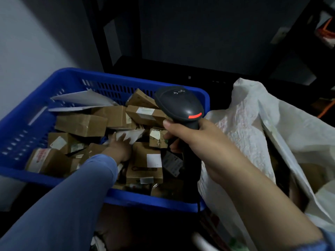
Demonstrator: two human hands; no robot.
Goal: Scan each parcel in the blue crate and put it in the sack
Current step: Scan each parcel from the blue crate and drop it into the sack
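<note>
Head view: the right hand (195,140) wraps its fingers round a black scanner (179,105), which hides the right corner of the blue crate (36,109). Brown parcels (81,124) fill the crate, just beside the white sack (253,124). The left hand (117,147) reaches among them, too blurred to tell its grip. A dark shelf (163,67) stands behind.
</note>
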